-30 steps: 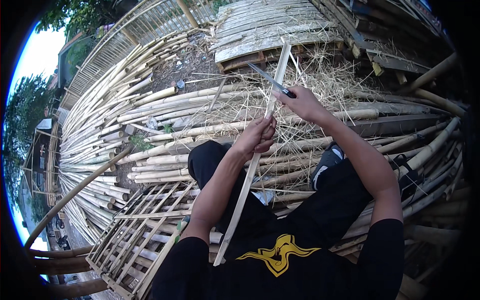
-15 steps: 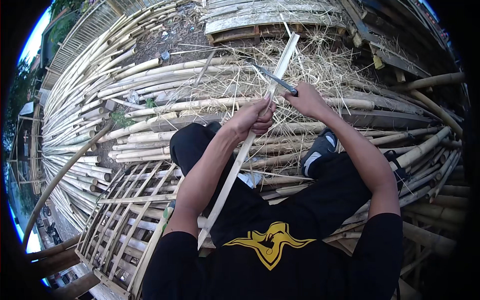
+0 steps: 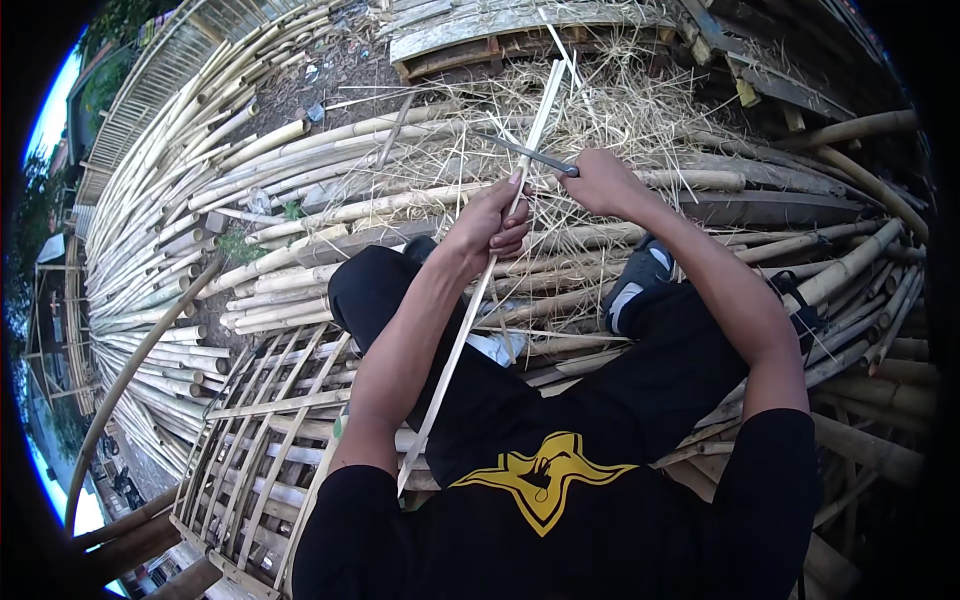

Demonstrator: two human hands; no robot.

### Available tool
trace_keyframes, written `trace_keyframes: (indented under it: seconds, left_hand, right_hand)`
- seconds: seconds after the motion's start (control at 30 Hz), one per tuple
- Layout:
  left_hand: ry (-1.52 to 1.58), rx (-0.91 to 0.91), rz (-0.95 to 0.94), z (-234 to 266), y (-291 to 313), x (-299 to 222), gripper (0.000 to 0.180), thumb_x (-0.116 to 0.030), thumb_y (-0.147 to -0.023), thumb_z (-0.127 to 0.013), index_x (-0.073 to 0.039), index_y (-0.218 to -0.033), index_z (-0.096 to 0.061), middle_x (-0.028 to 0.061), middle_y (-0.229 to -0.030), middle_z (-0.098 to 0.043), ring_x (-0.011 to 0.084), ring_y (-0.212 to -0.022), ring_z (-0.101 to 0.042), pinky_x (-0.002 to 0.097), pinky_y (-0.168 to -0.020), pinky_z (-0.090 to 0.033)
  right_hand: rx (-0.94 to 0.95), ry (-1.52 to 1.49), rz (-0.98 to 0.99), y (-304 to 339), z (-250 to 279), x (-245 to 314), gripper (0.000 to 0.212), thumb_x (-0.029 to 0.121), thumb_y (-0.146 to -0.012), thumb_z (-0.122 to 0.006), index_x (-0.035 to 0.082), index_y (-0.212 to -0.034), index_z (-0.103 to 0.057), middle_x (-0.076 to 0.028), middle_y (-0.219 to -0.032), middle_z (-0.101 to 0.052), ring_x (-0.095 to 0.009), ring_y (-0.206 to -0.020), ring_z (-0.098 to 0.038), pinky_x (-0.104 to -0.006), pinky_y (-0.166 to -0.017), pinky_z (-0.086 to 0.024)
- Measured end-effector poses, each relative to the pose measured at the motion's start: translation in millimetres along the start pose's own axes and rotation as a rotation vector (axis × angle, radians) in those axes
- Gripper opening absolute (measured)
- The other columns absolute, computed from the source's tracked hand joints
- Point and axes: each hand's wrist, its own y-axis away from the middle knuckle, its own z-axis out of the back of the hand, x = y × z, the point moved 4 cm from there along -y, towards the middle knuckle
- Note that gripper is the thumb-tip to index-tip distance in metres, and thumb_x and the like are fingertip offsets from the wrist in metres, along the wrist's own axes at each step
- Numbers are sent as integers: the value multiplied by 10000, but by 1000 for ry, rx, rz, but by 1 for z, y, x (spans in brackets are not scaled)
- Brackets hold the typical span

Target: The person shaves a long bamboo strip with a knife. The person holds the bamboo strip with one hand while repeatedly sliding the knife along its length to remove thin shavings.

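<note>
A long, pale bamboo strip (image 3: 452, 368) slants from beside my left hip up past my knees to the shavings. My left hand (image 3: 490, 222) is closed round it a little above its middle, thumb pointing along the strip. Just beyond that thumb, a knife (image 3: 535, 156) lies across the strip, its blade pointing left. Its dark handle is in my right hand (image 3: 603, 184), whose fingers are wrapped round it and partly hidden. The strip is turned so that its narrow side shows.
Loose bamboo shavings (image 3: 620, 120) cover the poles before me. Many bamboo poles (image 3: 170, 240) lie stacked at left. A slatted bamboo frame (image 3: 255, 440) stands beside my left leg. Behind the shavings is a wooden pallet (image 3: 480, 45); a curved pole (image 3: 135, 360) rises at far left.
The strip has turned from its broad face to its narrow edge. Both hands sit slightly further left in view, and the knife blade lies flatter across the strip.
</note>
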Motion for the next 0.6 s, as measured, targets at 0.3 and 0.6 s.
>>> trace_keyframes:
  seconds: [0.3,0.6]
  left_hand:
    - [102,94,46,-2,-4,14,261,-282,-1007,-320,-84,-867,-415,-52,-504,-299,28,-297,-229,175,-254,-209]
    - [91,21,145,0,-10,39,280,-303,-1004,-332,-90,-844,-420,-40,-500,-286,49,-307,-225,199,-270,-216]
  right_hand:
    - [106,62,1,10,-2,0,326,230,-753,-554,-74,-841,-634,-256,-830,-645,-378,-807,-644,-432,-749,-510]
    - [-19,262,-8,-30,-24,-52,320,221,-718,-547,-24,-894,-655,-215,-891,-656,-351,-866,-642,-430,-769,-515]
